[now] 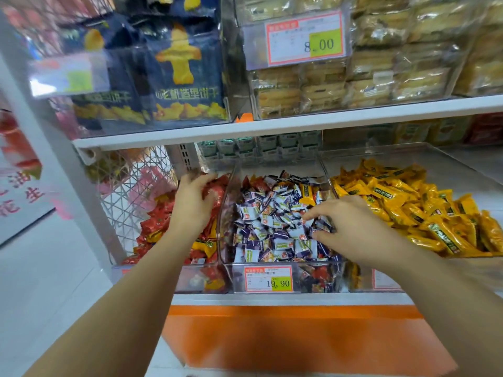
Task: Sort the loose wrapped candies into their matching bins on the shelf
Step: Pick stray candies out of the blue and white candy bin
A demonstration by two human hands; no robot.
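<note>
Right hand (343, 227), fingers bent and parted, paws the purple candies (272, 229); a stray yellow candy (307, 195) lies at its eleven o'clock. Left hand (193, 198) curls over red candies (155, 223), hold unclear. Raking may bury the stray.

Bright, even light; faint shadows. Glare on clear bins (224, 213). Left edge blurred, washed out; wide-angle curving.

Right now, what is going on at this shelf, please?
A person is sorting candies in three clear bins on a shop shelf. The left hand lies on the red candies in the left bin. The right hand reaches into the middle bin, over the purple and white candies. One yellow candy lies astray there. The right bin holds yellow candies. Whether either hand holds a candy, I cannot tell.
</note>
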